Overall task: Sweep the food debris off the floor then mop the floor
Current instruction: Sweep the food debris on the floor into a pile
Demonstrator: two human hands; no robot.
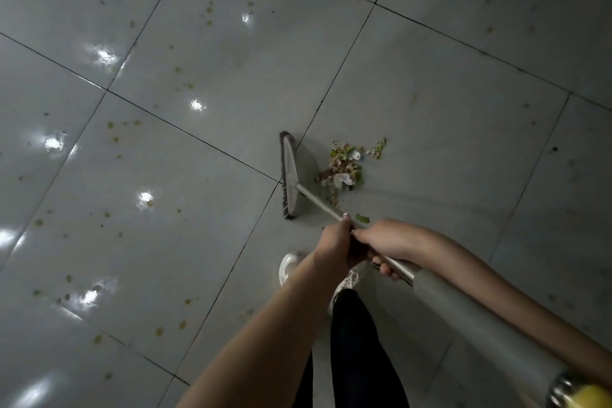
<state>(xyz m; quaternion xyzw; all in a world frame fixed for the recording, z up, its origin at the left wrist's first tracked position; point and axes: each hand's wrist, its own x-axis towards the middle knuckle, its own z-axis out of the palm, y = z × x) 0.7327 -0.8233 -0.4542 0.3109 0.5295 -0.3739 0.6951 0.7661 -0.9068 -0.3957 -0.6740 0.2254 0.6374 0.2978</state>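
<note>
Nearest, black trouser legs [354,348] and white shoes [287,266] stand on the grey tiled floor [430,93]. Above them both hands wrap the silver broom handle [477,318], fingers curled tight around it: the left hand [335,246] just ahead of the right hand [387,241], knuckles nearly touching. Further out the broom head [292,177] rests on the tiles, with the food debris [347,166] heaped just right of it. Yellowish spots [185,86] dot the floor beyond.

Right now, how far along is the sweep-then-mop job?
Partly done: food debris is gathered into a pile beside the broom head. In hand: left hand and right hand grip the broom handle. Left: a stray green scrap near the handle, the pile's removal, and mopping the yellowish spots across the floor.
</note>
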